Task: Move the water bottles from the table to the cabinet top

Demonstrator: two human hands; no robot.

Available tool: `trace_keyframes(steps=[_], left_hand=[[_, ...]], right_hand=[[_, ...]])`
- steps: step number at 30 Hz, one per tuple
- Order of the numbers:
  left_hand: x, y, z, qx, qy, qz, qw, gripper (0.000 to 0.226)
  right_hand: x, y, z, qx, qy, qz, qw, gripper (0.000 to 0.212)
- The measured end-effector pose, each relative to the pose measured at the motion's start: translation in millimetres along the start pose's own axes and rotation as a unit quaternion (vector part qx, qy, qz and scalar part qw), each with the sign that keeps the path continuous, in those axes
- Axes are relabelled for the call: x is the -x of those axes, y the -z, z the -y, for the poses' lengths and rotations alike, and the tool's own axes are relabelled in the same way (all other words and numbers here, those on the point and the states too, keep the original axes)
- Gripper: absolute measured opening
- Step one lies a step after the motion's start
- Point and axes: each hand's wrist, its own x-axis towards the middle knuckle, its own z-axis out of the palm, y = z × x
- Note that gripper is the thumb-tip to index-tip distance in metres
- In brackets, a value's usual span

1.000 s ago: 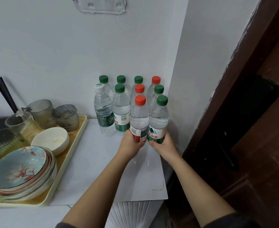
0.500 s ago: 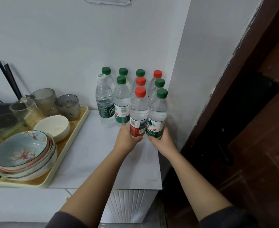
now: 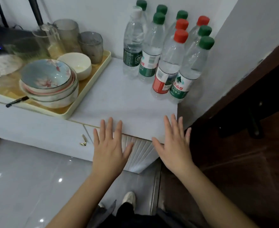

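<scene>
Several clear water bottles stand upright in a tight cluster on the white cabinet top (image 3: 119, 102), in the back right corner by the wall. The two front ones are a red-capped bottle (image 3: 168, 66) with a red label and a green-capped bottle (image 3: 188, 71) with a green label. My left hand (image 3: 110, 145) and my right hand (image 3: 173, 145) hover flat over the cabinet's front edge, fingers spread, empty, well short of the bottles.
A cream tray (image 3: 89, 96) on the left holds stacked patterned bowls (image 3: 48, 81), a white bowl (image 3: 76, 65) and glass cups (image 3: 91, 45). A dark wooden door (image 3: 250, 129) is on the right. Glossy floor tiles and my shoe (image 3: 129, 198) lie below.
Both hands let go of the two front bottles and drew back to the cabinet's front edge, fingers now spread. The view tilted down, showing floor and feet.
</scene>
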Motion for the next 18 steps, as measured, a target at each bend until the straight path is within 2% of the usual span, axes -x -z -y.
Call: trace_keyframes(steps=[4, 8, 14, 18], left_hand=[[43.2, 4.8, 26.3, 0.0, 0.029, 0.003, 1.0, 0.076], [92.5, 7.2, 52.6, 0.012, 0.095, 0.006, 0.995, 0.076], [170.7, 6.4, 91.6, 0.022, 0.22, 0.033, 0.975, 0.075], [230.3, 8.7, 115.1, 0.016, 0.298, 0.057, 0.953, 0.077]], right_hand=[[18.1, -7.8, 21.1, 0.03, 0.101, 0.007, 0.994, 0.078], [39.5, -30.9, 54.9, 0.047, 0.204, 0.063, 0.976, 0.078], [73.9, -73.2, 119.3, 0.101, 0.307, 0.186, 0.928, 0.078], [103.0, -96.9, 163.6, 0.122, 0.353, 0.228, 0.899, 0.077]])
